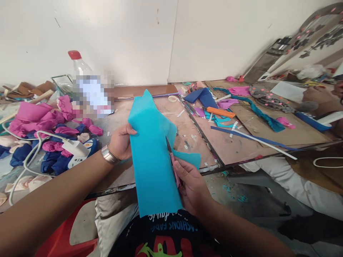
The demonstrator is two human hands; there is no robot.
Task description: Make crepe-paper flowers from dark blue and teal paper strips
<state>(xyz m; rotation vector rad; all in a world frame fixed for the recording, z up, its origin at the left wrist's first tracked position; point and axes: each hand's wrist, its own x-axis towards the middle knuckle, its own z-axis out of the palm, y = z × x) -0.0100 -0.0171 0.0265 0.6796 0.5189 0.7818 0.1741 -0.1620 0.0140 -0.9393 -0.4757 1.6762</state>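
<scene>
A large turquoise sheet [152, 164] hangs upright in front of my body, over the table's near edge. My left hand [122, 141], with a metal band at the wrist, pinches its left edge, thumb on the front. My right hand [190, 182] is closed on pink-handled scissors [174, 167] at the sheet's right side. The dark blades point up and lie against the sheet, beside a partly cut strip [187, 157] that sticks out to the right.
Pink and blue fabric flowers [37, 117], a white charger [76, 148] with cables, and a bottle [80, 66] stand left. An orange cutter [220, 112], scraps and a white stick [265, 144] lie right. Another person's hand [316, 98] is at far right.
</scene>
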